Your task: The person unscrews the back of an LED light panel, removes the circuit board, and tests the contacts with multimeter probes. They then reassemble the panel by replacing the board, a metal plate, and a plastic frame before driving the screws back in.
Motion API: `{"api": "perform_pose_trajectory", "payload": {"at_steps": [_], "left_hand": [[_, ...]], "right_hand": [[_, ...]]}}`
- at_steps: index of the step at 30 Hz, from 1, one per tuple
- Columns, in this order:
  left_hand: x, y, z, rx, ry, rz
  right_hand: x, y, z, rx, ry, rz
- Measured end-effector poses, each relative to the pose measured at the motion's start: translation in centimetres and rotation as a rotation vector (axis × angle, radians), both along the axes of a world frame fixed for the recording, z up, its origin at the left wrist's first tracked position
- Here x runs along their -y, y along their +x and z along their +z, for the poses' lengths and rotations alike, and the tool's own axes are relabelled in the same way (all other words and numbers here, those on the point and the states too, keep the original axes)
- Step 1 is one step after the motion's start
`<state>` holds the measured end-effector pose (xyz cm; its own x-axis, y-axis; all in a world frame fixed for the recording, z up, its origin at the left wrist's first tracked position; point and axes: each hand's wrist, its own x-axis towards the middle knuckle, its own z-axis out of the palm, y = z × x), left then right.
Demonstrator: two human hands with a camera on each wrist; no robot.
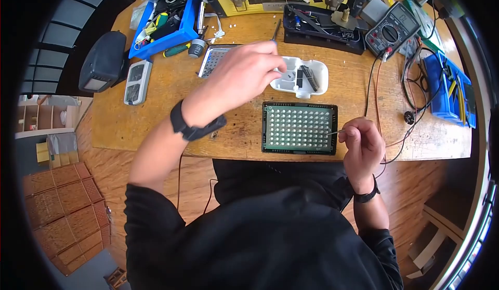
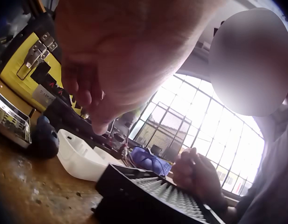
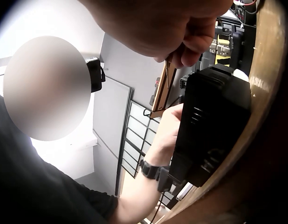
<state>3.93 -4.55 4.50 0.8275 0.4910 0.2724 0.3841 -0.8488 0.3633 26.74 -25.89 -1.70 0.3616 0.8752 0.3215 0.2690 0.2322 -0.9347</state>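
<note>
Left hand (image 1: 244,74) over white tray (image 1: 324,78)'s left edge, fingers bent; can't tell if holding anything. Right hand (image 1: 365,149) pinches thin tool (image 1: 335,132) at board (image 1: 299,129)'s right edge. Board near table (image 1: 234,145)'s front edge. Multimeter (image 1: 393,30) lettering unreadable.

12 o'clock, toolbox label (image 1: 274,5): too small to read | 2 o'clock, meter (image 1: 391,31) display: maybe "0L" | 11 o'clock, grey cap (image 1: 196,48): letters unclear

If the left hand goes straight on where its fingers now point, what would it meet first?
The left hand would probably meet the white box first, though the hand's height is unclear.
</note>
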Motion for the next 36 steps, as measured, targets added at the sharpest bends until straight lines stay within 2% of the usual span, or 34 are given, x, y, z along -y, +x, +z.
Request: {"api": "perform_pose_trajectory", "payload": {"at_steps": [4, 8, 12, 14, 18, 22, 27, 30, 36], "left_hand": [[-1.7, 2.5, -1.4, -0.060, 0.039, -0.131], [-2.2, 2.8, -2.5, -0.104, 0.010, -0.115], [-2.1, 2.3, -3.4, -0.069, -0.021, -0.098], [-2.2, 2.0, -3.5, -0.066, 0.063, -0.145], [-2.5, 1.9, -2.6, -0.092, 0.172, -0.180], [-2.9, 2.2, -2.1, -0.038, 0.159, -0.201], [-3.6, 3.0, -3.8, -0.041, 0.175, -0.241], [-3.5, 3.2, -4.5, -0.003, 0.089, -0.188], [-2.6, 3.3, -5.1, -0.020, 0.089, -0.103]], "right_hand": [[-0.2, 0.1, -1.0, -0.213, -0.040, -0.012], [-0.3, 0.2, -2.2, -0.294, -0.052, -0.026], [-0.1, 0.2, -2.3, -0.253, -0.084, 0.008], [-0.1, 0.1, -2.4, -0.244, -0.086, 0.022], [0.0, 0.3, -2.5, -0.239, -0.112, -0.004], [0.0, -0.1, -2.6, -0.223, -0.114, -0.055], [-0.1, 0.0, -2.9, -0.183, -0.101, -0.074], [-0.1, -0.1, -2.8, -0.189, -0.120, -0.091], [-0.3, 0.0, -2.5, -0.119, -0.107, -0.076]]}}
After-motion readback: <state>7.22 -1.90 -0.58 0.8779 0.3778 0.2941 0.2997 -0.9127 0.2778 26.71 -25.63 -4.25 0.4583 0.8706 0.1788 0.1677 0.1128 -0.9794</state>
